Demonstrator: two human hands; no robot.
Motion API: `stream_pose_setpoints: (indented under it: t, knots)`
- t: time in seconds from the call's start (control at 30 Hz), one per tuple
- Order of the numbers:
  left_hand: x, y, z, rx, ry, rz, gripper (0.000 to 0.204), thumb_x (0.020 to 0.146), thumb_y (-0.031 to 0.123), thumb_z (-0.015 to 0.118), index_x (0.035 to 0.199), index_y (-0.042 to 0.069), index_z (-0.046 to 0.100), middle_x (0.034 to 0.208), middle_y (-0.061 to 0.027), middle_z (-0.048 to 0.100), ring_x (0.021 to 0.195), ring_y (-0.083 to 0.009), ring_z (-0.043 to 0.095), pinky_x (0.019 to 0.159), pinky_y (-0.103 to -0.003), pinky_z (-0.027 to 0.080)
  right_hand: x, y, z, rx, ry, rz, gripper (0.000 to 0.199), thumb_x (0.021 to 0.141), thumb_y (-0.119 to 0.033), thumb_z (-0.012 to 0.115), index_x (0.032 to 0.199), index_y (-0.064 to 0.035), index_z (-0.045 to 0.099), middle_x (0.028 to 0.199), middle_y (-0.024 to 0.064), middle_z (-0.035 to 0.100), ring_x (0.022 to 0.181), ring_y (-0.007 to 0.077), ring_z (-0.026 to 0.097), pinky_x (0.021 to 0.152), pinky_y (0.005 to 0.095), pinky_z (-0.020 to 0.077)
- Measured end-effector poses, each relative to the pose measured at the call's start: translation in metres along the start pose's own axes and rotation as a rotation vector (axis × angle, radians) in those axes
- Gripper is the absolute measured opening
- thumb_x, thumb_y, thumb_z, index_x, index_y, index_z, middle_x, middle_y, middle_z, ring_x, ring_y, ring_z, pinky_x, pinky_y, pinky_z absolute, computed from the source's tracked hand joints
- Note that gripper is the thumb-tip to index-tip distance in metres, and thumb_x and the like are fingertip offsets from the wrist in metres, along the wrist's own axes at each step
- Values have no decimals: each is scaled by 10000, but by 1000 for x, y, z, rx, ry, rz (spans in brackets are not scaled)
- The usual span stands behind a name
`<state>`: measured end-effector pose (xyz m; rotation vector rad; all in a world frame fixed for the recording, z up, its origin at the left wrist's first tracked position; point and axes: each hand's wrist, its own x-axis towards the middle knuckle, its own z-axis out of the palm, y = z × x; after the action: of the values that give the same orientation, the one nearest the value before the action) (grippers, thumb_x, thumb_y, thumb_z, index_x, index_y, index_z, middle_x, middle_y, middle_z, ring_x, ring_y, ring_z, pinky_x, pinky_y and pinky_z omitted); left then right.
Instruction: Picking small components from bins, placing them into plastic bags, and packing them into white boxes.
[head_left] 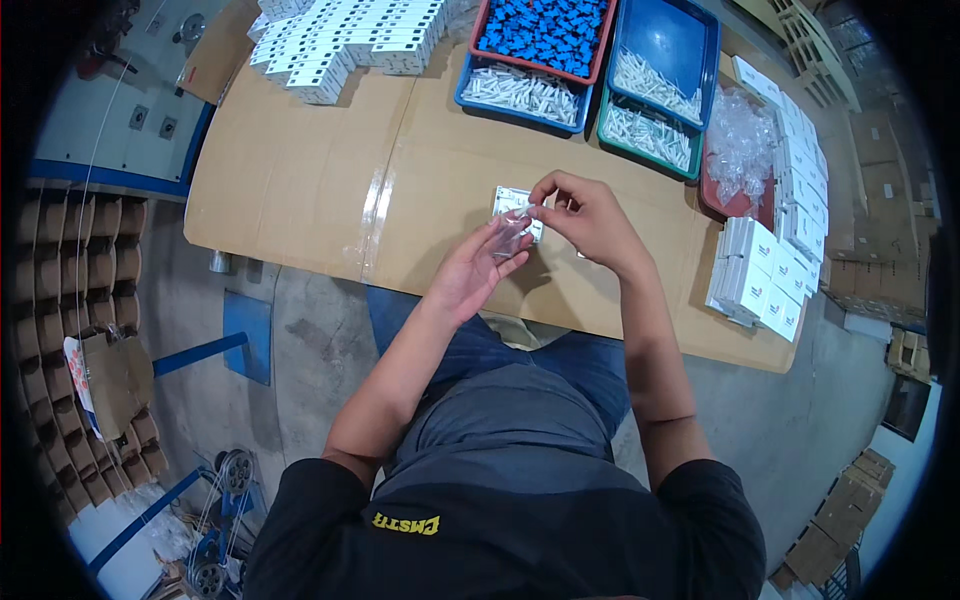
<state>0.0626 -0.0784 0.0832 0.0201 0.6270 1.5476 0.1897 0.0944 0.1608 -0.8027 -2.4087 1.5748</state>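
My left hand holds a small clear plastic bag between thumb and fingers, above the cardboard-covered table. At the bag's upper end, my right hand is closed in a pinch with its fingertips against the bag. What lies between those fingertips is too small to make out. Under and behind the bag lies a white square piece, partly hidden by the bag and my fingers.
Stacked white boxes stand at the far left. Far trays hold blue parts and white slim plugs, with more plugs beside them. At right are a red tray of clear bags and white boxes.
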Motion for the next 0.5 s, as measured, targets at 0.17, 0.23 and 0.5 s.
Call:
stream_pose_setpoints:
  t: [0.17, 0.23, 0.5]
  knots:
    - [-3, -6, -3, 77, 10, 13, 474, 1085, 344, 519, 1429, 18, 530, 1372, -108, 610, 1284, -247, 583, 1087, -384, 492, 4, 1, -2, -35, -130, -131, 115, 908, -105, 717, 981, -16, 726, 830, 65, 702, 711, 144, 584, 660, 312, 467]
    - [-3, -9, -6, 86, 29, 9, 471, 1087, 347, 518, 1433, 27, 526, 1358, -107, 615, 1273, -240, 592, 1081, -387, 495, 5, 2, 2, -64, -179, -147, 125, 914, -111, 712, 993, -16, 730, 848, 76, 714, 716, 153, 594, 667, 316, 475]
    - [-6, -7, 4, 21, 40, 14, 398, 1096, 353, 499, 1362, 68, 579, 1291, -89, 655, 1236, -234, 617, 1079, -405, 495, -1, 2, 5, -6, -84, -94, 236, 1036, -203, 604, 1106, -31, 750, 1183, 73, 721, 995, 144, 656, 794, 293, 503]
